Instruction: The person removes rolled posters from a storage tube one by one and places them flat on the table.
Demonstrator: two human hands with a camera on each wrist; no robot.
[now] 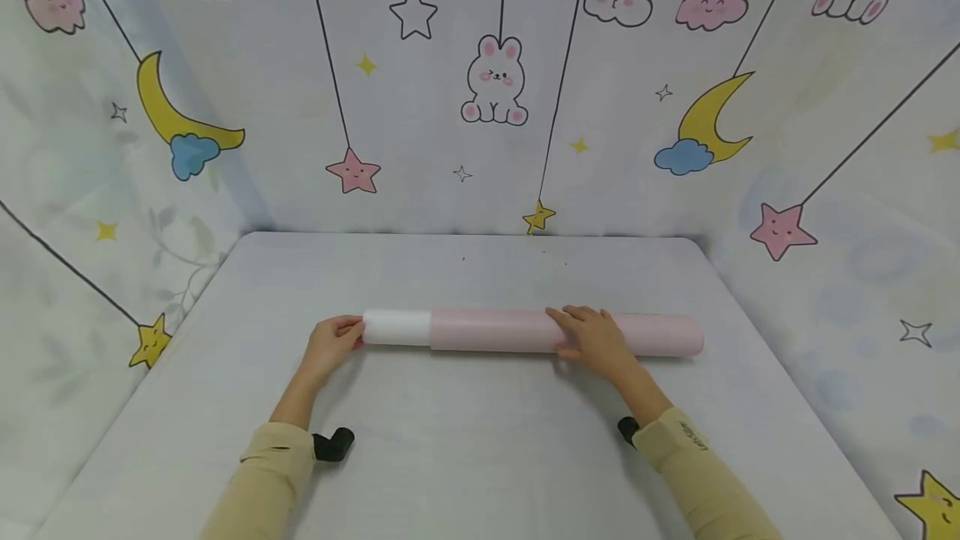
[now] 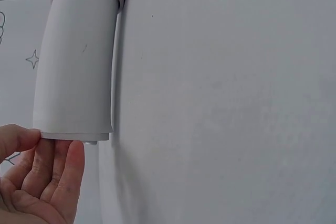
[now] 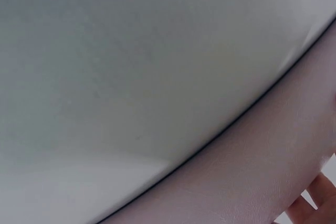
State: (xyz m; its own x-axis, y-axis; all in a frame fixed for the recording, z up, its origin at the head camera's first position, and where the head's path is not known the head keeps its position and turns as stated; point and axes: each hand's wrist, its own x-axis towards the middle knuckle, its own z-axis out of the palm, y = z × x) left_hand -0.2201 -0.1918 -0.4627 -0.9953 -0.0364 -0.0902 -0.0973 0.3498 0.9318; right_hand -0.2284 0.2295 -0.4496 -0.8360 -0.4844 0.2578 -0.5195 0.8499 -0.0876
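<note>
A long pink roll (image 1: 491,332) lies sideways across the table, and a white roll (image 1: 397,327) sticks out of its left end. In the left wrist view the white roll (image 2: 76,61) has layered edges at its end. My left hand (image 1: 332,346) pinches that end between thumb and fingers. Over the right half of the pink roll my right hand (image 1: 598,344) holds it, fingers across the top and thumb on the near side. In the right wrist view only some fingers (image 3: 317,190) show, against the far side of the pink roll (image 3: 247,166).
The table (image 1: 480,448) has a white cover, with a few tiny dark specks near its back edge. A wall hanging (image 1: 442,107) printed with moons, stars and rabbits stands behind and along both sides. Black wrist pieces (image 1: 335,445) stick out from the sleeves.
</note>
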